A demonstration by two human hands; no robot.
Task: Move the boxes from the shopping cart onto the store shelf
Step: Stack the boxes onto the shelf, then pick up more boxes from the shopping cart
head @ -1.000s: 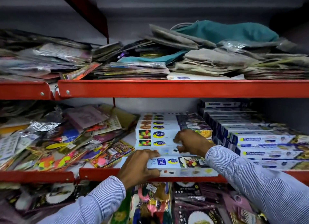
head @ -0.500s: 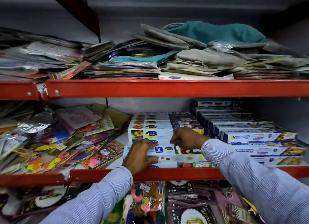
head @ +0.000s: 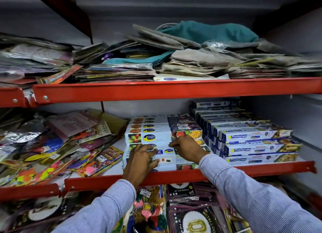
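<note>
Glossy cardboard boxes (head: 149,156) — both hands (head: 141,160) pressing them flat.

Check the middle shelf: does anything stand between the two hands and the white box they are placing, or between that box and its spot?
Nothing visible does. The left hand and right hand lie flat on the front white box, which already sits on the white box stack, beside the blue boxes.
</note>
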